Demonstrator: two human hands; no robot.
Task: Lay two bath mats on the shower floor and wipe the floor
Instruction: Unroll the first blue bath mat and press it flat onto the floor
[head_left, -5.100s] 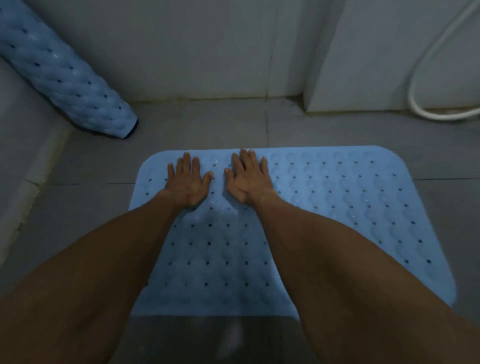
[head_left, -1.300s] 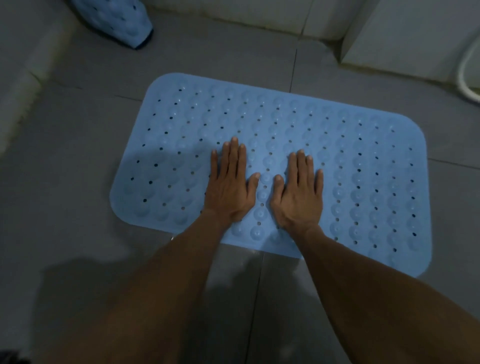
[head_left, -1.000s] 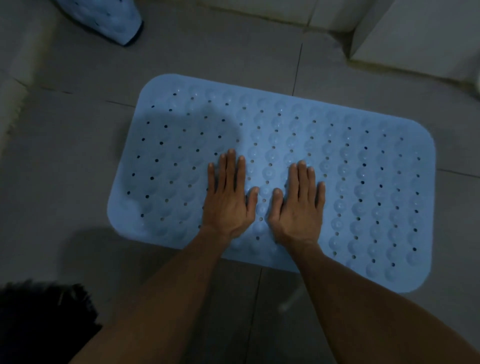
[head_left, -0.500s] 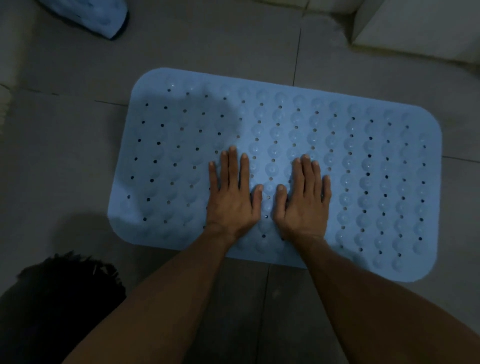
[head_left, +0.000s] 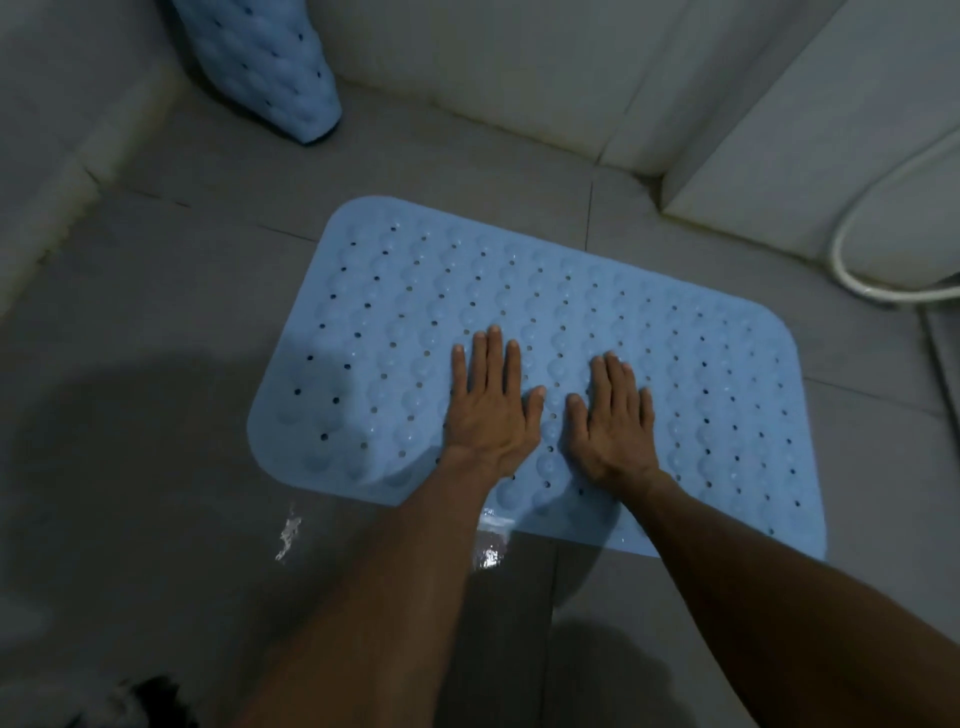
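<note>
A light blue bath mat (head_left: 691, 374) with bumps and small holes lies flat on the grey tiled shower floor (head_left: 156, 322). My left hand (head_left: 491, 405) presses flat on the mat near its front edge, fingers straight. Just to its right my right hand (head_left: 613, 421) lies flat on the mat the same way. A second blue mat (head_left: 270, 67), rolled up, leans against the wall at the back left with its end on the floor.
White tiled walls (head_left: 519, 78) close the back, and a white corner block (head_left: 810, 156) juts out at the right. A white hose (head_left: 852, 260) loops on the floor by it. A raised ledge (head_left: 57, 171) runs along the left. Wet patches (head_left: 288, 535) glisten in front of the mat.
Both hands stay flat on the mat near its front edge. The view has tilted up, showing more of the rolled mat, the wall and the hose.
</note>
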